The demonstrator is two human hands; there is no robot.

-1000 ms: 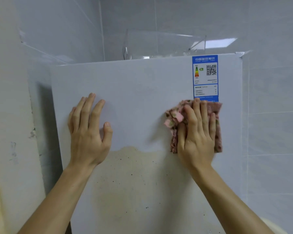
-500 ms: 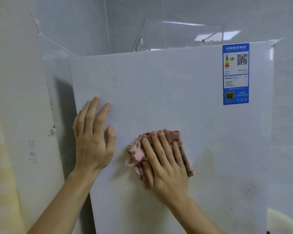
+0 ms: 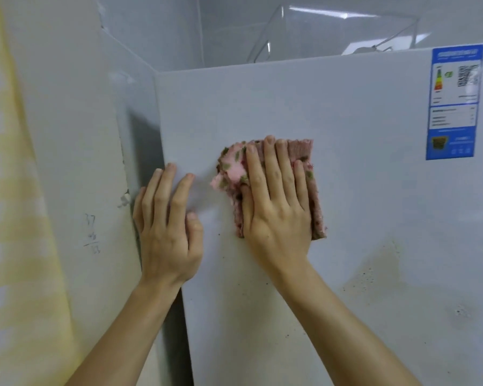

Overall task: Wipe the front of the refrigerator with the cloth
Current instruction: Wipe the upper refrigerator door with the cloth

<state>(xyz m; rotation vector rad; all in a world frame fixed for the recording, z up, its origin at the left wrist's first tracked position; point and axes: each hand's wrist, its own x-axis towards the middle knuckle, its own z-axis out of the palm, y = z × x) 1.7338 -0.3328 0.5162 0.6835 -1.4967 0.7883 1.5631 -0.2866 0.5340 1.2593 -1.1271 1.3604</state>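
The label (image 3: 454, 103) near the fridge (image 3: 332, 112) door's top right corner is too blurred to read. Two hands, one cloth (image 3: 234, 169): the right hand (image 3: 276, 210) presses the cloth flat against the door, fingers extended; the left hand (image 3: 166, 229) lies open, empty, at the door's left edge.

My refrigerator (image 3: 346, 112) front carries a blue label (image 3: 453, 103) at its upper right, my folded cloth (image 3: 233, 171) pressed flat, and brownish stains (image 3: 385, 263) lower down.
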